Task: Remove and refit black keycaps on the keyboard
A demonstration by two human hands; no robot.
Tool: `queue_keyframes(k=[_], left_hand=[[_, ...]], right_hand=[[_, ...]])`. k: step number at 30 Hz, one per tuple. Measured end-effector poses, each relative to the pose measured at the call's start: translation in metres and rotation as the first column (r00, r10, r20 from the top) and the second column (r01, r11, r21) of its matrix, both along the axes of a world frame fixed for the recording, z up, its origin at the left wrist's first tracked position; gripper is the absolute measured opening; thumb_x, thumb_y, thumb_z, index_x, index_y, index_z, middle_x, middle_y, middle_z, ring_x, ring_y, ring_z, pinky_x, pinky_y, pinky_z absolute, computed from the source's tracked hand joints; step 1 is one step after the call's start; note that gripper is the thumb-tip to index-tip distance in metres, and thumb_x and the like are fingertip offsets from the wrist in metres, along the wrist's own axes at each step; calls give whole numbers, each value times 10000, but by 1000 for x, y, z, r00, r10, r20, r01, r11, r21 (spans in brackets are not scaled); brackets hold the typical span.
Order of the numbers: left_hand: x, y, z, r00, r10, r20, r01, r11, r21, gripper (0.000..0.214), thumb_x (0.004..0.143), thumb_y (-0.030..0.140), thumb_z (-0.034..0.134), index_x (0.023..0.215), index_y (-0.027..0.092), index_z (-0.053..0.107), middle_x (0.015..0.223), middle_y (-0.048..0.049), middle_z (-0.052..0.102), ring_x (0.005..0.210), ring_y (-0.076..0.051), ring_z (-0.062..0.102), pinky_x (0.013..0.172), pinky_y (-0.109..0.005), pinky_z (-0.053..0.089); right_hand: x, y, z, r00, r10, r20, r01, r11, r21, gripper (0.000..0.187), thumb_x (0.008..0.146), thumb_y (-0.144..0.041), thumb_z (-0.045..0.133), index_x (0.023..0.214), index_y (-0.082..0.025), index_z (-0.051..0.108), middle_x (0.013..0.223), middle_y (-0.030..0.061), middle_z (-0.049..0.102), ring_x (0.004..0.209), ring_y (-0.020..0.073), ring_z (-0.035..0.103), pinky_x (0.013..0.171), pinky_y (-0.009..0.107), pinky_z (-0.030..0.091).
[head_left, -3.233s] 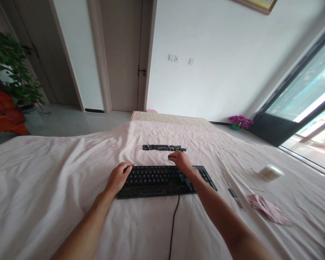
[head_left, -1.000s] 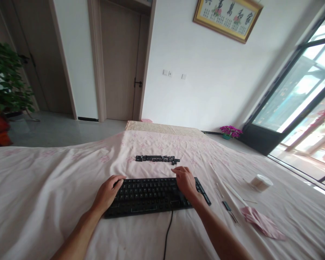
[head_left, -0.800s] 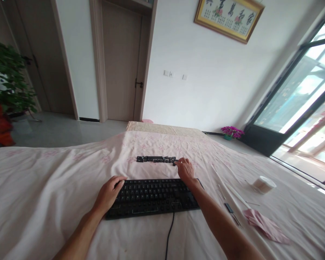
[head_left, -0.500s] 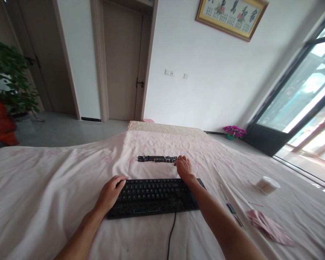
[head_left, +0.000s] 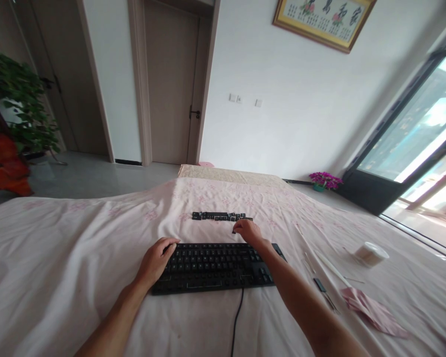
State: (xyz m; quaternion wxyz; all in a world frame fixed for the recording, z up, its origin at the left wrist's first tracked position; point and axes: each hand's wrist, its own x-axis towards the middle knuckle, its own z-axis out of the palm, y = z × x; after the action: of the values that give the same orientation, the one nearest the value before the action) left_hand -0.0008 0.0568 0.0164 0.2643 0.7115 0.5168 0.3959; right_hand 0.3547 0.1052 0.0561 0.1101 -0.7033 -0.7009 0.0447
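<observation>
A black keyboard (head_left: pixel 208 265) lies in front of me, its front rows bare of keycaps. My left hand (head_left: pixel 158 260) is closed on its upper left corner, thumb over the top. Just beyond the keyboard's back edge, my right hand (head_left: pixel 247 230) pinches a small black keycap (head_left: pixel 234 231) between its fingertips. Loose keycaps (head_left: pixel 223 217) lie in a strip on the cloth behind the keyboard, a long space bar (head_left: pixel 216 214) among them. My right forearm passes over the keyboard's right end and hides part of it.
A pink floral cloth (head_left: pixel 96 248) covers the table. To the right are a keycap puller or similar dark-handled tool (head_left: pixel 319 285), a pink cloth (head_left: pixel 371 310), thin sticks and a round white-lidded tub (head_left: pixel 371 254). The keyboard's cable (head_left: pixel 237 317) runs toward me.
My right hand has drawn back from the right end of the keycap strip, toward the keyboard and slightly left, carrying a keycap. My left hand stays on the keyboard; the view has shifted slightly.
</observation>
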Motion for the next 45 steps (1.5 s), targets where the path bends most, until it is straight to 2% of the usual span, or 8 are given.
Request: queue_keyframes(k=[16, 23, 25, 27, 29, 32, 36, 45], left_hand=[[-1, 0, -2, 1000, -6, -8, 6, 1000, -15, 339, 883, 389, 410, 1038, 227, 665, 1113, -34, 656, 1065, -204, 588, 969, -335, 427], [0, 0, -1, 999, 3, 34, -4, 1000, 24, 307, 867, 356, 455, 1039, 226, 674, 1095, -35, 661, 1051, -202, 596, 967, -346, 437], [2, -4, 8, 997, -8, 77, 2, 996, 84, 279, 857, 336, 490, 1029, 223, 678, 1095, -41, 656, 1061, -199, 590, 986, -349, 427], [6, -11, 23, 988, -61, 138, 40, 988, 149, 248, 845, 322, 537, 1019, 220, 680, 1121, -48, 643, 1093, -197, 573, 1018, -348, 403], [12, -20, 43, 966, -171, 195, 142, 978, 154, 255, 833, 321, 585, 1052, 220, 669, 1144, -53, 630, 1109, -194, 565, 1006, -334, 414], [23, -35, 70, 919, -318, 232, 293, 946, 135, 290, 798, 321, 658, 1067, 213, 663, 1145, -60, 620, 1086, -192, 577, 965, -311, 444], [34, -50, 85, 898, -390, 206, 372, 920, 119, 242, 768, 310, 702, 985, 202, 690, 1025, -51, 649, 986, -179, 613, 910, -288, 465], [40, -63, 92, 904, -391, 170, 358, 913, 198, 134, 784, 262, 689, 900, 198, 706, 943, -50, 673, 943, -176, 624, 873, -291, 480]], right_hand=[[-14, -8, 3, 988, -15, -152, 7, 999, -52, 225, 749, -198, 613, 928, -226, 745, 1056, 78, 694, 1029, 254, 592, 857, 310, 388], [-45, -33, 19, 902, 49, -429, -70, 997, -32, 231, 796, -268, 610, 987, -206, 725, 922, 56, 714, 874, 196, 627, 765, 287, 434], [-67, -55, 18, 807, 68, -587, -99, 995, -21, 316, 851, -355, 554, 1099, -204, 677, 868, 36, 707, 748, 148, 623, 661, 253, 448], [-93, -81, 15, 352, 19, -936, -130, 991, -29, 337, 758, -388, 687, 1015, -170, 698, 789, 32, 686, 635, 111, 582, 586, 225, 424], [-118, -105, 15, -24, -90, -996, -224, 971, -83, 313, 681, -360, 775, 920, -167, 713, 812, 17, 672, 579, 62, 541, 532, 185, 391], [-142, -129, 20, -340, -271, -900, -310, 936, -165, 335, 618, -324, 837, 886, -171, 706, 805, -3, 657, 555, 37, 527, 506, 161, 390], [-151, -138, 28, -469, -321, -823, -379, 915, -141, 360, 603, -305, 857, 890, -166, 689, 780, -18, 636, 569, 35, 530, 492, 148, 386], [-156, -149, 15, -536, -447, -716, -451, 869, -204, 330, 602, -312, 854, 826, -196, 642, 720, -37, 623, 584, 63, 510, 502, 178, 333]])
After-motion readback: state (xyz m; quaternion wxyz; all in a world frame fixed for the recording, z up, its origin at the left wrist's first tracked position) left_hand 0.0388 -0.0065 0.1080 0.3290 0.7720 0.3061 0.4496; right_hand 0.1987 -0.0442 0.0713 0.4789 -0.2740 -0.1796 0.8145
